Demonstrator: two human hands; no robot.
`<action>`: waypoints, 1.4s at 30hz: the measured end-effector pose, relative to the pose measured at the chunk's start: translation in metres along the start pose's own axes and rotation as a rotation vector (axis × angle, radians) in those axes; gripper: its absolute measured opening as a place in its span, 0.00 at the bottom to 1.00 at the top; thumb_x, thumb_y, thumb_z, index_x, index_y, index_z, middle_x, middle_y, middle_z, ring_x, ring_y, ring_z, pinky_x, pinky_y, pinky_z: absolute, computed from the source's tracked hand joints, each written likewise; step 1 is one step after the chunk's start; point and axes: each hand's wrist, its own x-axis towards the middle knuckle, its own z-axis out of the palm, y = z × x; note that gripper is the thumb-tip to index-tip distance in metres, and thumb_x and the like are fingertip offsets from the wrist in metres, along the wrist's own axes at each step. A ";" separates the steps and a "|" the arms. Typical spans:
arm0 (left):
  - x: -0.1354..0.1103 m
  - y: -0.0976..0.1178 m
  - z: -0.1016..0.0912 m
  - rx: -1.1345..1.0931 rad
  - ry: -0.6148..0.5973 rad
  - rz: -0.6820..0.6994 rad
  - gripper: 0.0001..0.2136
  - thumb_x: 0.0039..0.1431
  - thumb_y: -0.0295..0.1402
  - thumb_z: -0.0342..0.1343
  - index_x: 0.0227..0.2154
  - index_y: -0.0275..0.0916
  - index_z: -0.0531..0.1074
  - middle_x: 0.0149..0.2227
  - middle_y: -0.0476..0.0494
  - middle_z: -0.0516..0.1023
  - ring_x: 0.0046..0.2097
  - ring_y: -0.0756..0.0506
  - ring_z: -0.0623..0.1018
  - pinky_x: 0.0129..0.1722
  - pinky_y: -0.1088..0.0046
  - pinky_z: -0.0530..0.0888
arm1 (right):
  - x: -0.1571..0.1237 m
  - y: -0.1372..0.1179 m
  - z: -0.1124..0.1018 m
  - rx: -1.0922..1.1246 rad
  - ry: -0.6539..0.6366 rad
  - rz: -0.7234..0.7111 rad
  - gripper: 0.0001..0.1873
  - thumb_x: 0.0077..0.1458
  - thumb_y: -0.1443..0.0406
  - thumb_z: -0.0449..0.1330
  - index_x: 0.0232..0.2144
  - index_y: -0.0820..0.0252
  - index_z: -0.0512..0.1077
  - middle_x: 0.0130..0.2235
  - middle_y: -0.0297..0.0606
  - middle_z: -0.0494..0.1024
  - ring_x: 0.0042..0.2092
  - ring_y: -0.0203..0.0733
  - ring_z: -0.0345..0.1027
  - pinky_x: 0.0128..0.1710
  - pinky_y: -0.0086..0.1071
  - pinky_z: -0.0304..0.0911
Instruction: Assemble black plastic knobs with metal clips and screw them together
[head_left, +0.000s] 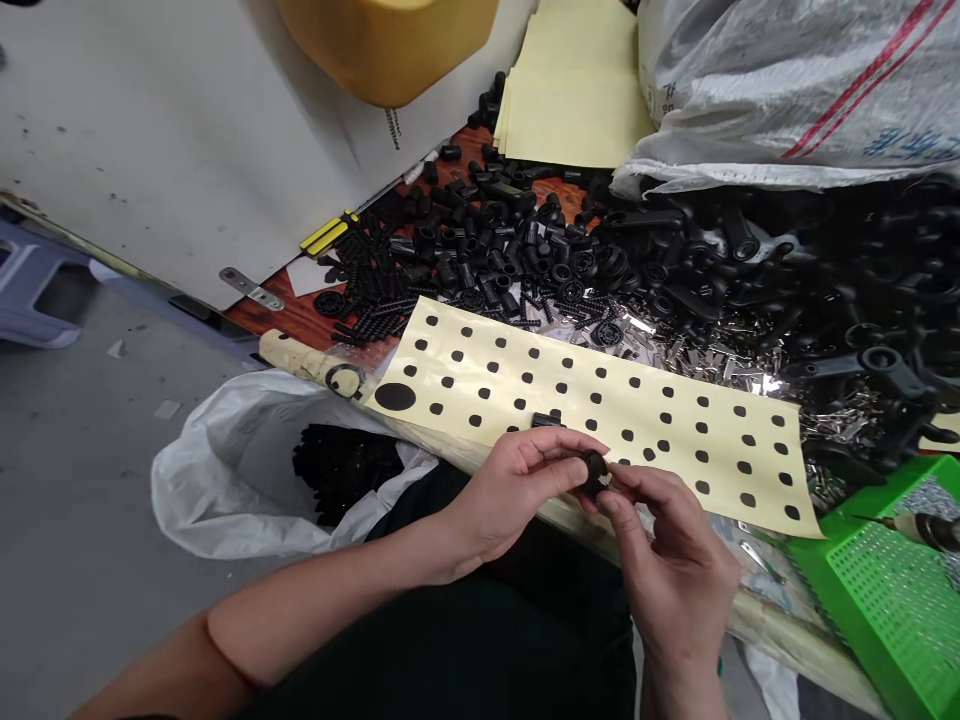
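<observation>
**Left hand (517, 490) and right hand (675, 560) pinch a small black round part (595, 474)**

Both your hands are nearly closed, thumbs and fingers meeting on the part from either side; it is partly hidden in your grip. You hold it just over the near edge of a yellow sheet with rows of black dots (600, 410), and a black piece (547, 420) lies on that sheet close by. Beyond, on the bench (289, 320), spreads a heap of black plastic parts (495, 240) — silver metal clips (720, 360) among them to the right. A green plastic basket (885, 590) sits at your right; a white plastic bag (225, 470) holding black parts lies at your left.
</observation>
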 end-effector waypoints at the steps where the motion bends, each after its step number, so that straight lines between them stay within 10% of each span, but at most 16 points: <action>1: 0.000 0.000 0.000 -0.001 -0.001 -0.001 0.07 0.52 0.28 0.63 0.36 0.34 0.79 0.34 0.45 0.78 0.33 0.51 0.76 0.37 0.74 0.74 | 0.001 -0.001 0.002 -0.002 0.004 -0.019 0.09 0.52 0.69 0.64 0.37 0.55 0.76 0.35 0.36 0.77 0.37 0.39 0.72 0.35 0.33 0.69; 14: -0.010 0.015 0.012 0.245 -0.025 0.005 0.10 0.52 0.21 0.57 0.37 0.35 0.79 0.36 0.45 0.80 0.37 0.50 0.77 0.39 0.76 0.73 | 0.001 -0.025 -0.005 -0.285 0.090 -0.274 0.07 0.54 0.74 0.63 0.33 0.58 0.73 0.30 0.34 0.77 0.32 0.35 0.72 0.32 0.28 0.66; 42: -0.007 0.014 0.014 0.154 -0.076 -0.098 0.09 0.51 0.23 0.58 0.37 0.32 0.74 0.24 0.49 0.77 0.23 0.51 0.76 0.28 0.74 0.74 | 0.007 -0.022 -0.015 -0.218 0.014 -0.211 0.06 0.55 0.73 0.62 0.34 0.58 0.73 0.31 0.32 0.76 0.33 0.32 0.72 0.35 0.26 0.64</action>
